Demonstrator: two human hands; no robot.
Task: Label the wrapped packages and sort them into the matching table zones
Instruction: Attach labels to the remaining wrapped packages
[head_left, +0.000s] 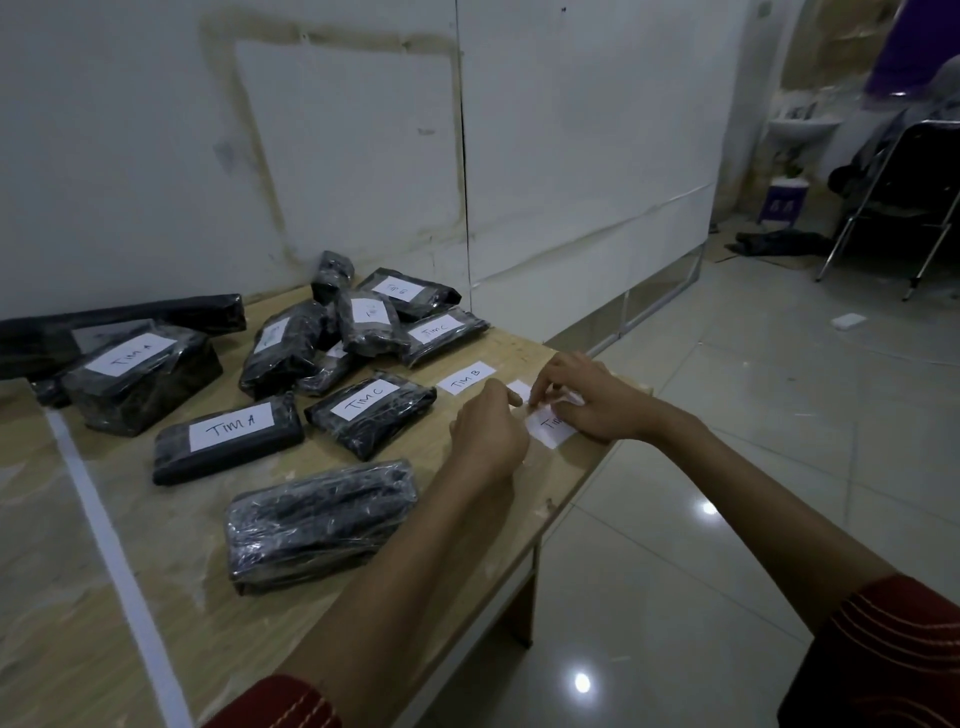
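Observation:
Both my hands work at a white paper label (549, 429) near the table's right edge. My left hand (488, 439) pinches its left end and my right hand (587, 397) pinches its upper side. A loose "TIM B" label (466, 378) lies just behind them. A black wrapped package without a label (321, 522) lies in front of my left forearm. Labelled black packages lie further left: "TIM A" (228, 439), "TIM C" (370, 410), a bigger "TIM A" one (140, 376), and a pile of several (363, 322) near the wall.
A white tape line (111, 551) runs across the wooden table (197, 613), dividing it. A long black roll (124, 325) lies against the wall at the back left. To the right are tiled floor and a folding chair (893, 202).

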